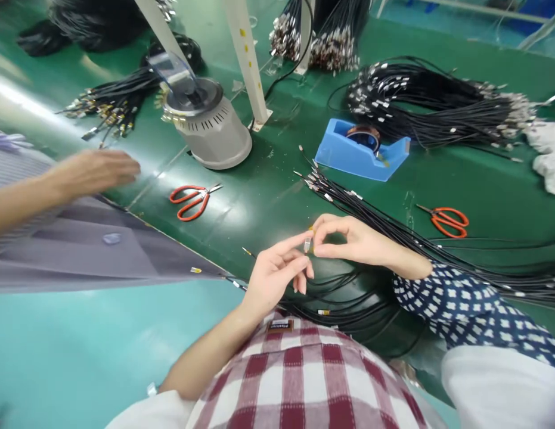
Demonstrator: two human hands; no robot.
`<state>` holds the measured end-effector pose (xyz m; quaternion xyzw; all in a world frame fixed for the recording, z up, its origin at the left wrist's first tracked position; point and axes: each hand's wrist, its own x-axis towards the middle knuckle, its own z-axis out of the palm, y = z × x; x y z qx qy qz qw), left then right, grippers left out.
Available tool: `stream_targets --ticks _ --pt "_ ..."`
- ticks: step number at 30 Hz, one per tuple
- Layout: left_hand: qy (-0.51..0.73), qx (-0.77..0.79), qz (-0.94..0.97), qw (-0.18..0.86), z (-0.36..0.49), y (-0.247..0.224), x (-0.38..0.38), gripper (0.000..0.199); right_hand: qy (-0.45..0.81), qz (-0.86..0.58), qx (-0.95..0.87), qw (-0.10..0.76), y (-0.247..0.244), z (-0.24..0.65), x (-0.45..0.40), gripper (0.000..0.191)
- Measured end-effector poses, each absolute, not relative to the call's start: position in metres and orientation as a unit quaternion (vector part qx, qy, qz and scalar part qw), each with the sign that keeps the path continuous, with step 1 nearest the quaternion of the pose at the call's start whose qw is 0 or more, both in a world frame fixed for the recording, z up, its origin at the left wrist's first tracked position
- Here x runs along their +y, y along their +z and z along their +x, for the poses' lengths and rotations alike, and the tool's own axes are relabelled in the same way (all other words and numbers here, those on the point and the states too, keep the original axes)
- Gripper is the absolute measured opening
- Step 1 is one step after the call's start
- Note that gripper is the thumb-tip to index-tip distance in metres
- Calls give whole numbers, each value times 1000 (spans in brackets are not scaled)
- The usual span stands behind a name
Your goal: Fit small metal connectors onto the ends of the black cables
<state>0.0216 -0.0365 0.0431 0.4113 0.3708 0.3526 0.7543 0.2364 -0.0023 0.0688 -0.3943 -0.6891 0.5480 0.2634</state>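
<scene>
Between my left hand's (pixel 275 271) thumb and index finger is a small metal cable connector (pixel 307 244), close in front of my apron. My right hand (pixel 346 238) meets it from the right, its thumb and index finger pinching a small piece of amber tape (pixel 312 232) against the connector. The cable behind the connector is mostly hidden by my fingers. Black cables (pixel 349 292) lie in loops below both hands along the table edge. Just beyond my right hand, a long bundle of black cables (pixel 375 214) runs to the right, its light-coloured ends pointing left.
A blue tape dispenser (pixel 353 158) holds an amber roll. Red-handled snips (pixel 192 199) lie left, another pair of snips (pixel 447 220) right. A grey round tape machine (pixel 214 128) stands beside a white post (pixel 248 59). A coiled cable bundle (pixel 433 107) lies behind. A co-worker's hand (pixel 98 173) reaches in from the left.
</scene>
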Motion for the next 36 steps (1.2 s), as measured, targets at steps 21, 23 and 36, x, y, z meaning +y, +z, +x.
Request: stream_targets --ticks 21,23,36 --pt "352 387 437 731 19 46 -42 46 517 -403 -702 279 67 231 -3 18" --pt "353 389 437 730 19 46 -42 46 515 -403 -703 279 68 230 -4 18" --pt "363 392 437 723 21 49 -46 45 484 -449 -697 278 71 223 -11 19"
